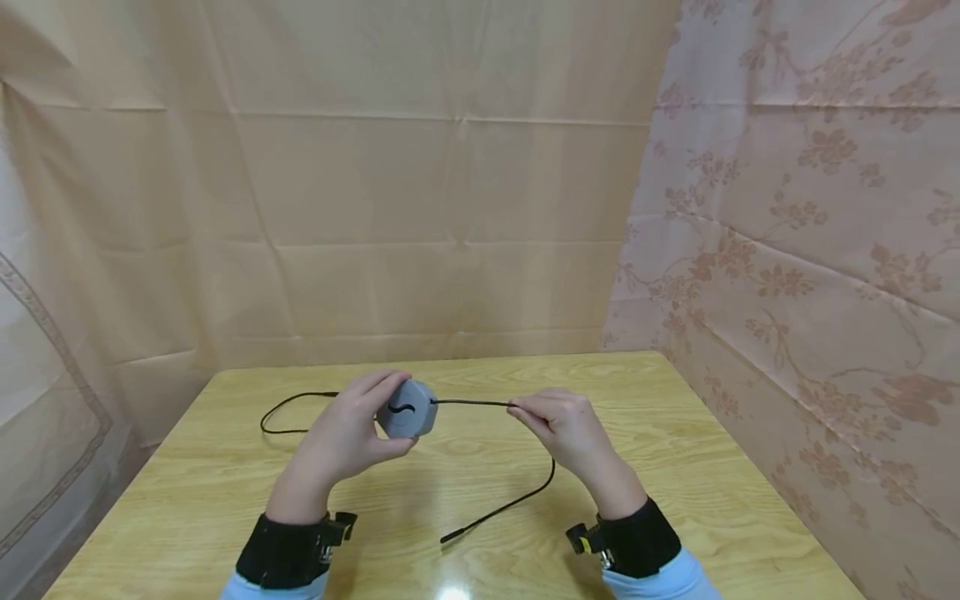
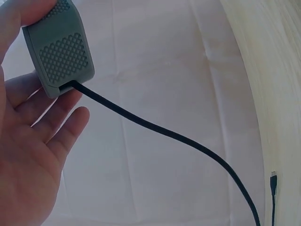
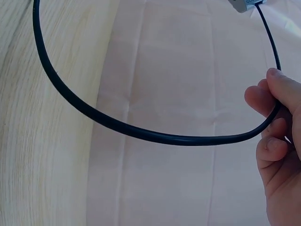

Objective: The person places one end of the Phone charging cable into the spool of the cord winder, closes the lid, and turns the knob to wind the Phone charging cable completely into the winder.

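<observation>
— Head view?
— The left hand [image 1: 347,440] grips a grey, many-sided cable winder [image 1: 408,417] above the wooden table [image 1: 720,517]; the right hand [image 1: 573,435] pinches the black cable [image 1: 472,402] stretching from its side.
— Left wrist?
— The cable leaves a slot [image 2: 66,87] in the winder; a small plug [image 2: 273,182] shows lower right.
— Right wrist?
— The hand holds the cable where it begins a wide curve.

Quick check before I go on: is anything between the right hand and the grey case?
Nothing visible except the black cable itself, running nearly straight from the grey case, held in the left hand, to the right hand, which pinches it. In the head view, its loose end lies nearer the person, outside that gap.
</observation>
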`<state>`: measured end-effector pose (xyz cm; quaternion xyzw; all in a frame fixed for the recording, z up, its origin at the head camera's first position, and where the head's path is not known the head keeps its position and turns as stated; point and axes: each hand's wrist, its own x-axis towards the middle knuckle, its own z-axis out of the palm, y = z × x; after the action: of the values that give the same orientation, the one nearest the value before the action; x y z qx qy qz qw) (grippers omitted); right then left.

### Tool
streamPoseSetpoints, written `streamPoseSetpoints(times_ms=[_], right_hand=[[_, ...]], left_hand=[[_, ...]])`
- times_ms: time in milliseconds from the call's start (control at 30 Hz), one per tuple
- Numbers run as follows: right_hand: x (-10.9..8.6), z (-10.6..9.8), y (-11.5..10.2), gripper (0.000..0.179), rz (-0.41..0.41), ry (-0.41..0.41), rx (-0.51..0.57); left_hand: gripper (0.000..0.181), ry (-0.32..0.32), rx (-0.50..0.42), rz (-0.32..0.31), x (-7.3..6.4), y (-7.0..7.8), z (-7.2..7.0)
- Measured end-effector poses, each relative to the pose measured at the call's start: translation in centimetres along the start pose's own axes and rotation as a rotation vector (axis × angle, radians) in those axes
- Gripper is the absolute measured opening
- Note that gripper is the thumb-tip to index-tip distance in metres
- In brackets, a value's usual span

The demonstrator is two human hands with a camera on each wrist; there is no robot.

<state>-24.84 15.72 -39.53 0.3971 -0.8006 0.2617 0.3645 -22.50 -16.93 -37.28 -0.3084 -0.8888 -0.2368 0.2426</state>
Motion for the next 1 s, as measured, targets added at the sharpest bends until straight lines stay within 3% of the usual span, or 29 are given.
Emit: streamPoseSetpoints(times_ms=[167,333,500,700,1000], right_hand=[[-0.2,0.1,0.1,0.013,0.046,-0.01,0.015],[-0.1,-0.3,-0.1,0.016,0.121,-0.028,0.021],[0.2,-0.7,-0.3,0.028,0.145,-0.032,0.024],[0.5,-0.5,-1.0,0.039,0.096,-0.002,0.014],[0.8,0.5,-2.2,0.032,-0.022,-0.049,0.047]], left_hand=[[0.082,0.005,0.02,0.004,0.1,0.1,0.4],[0.083,0.081,0.04,0.027,0.2,0.3,0.8],[0.085,0.126,0.059,0.052,0.4,0.5,1.1],[0.084,0.123,0.087,0.116,0.8,1.1,1.7],[0.082,0.114,0.095,0.269,1.4,2.1,3.0]])
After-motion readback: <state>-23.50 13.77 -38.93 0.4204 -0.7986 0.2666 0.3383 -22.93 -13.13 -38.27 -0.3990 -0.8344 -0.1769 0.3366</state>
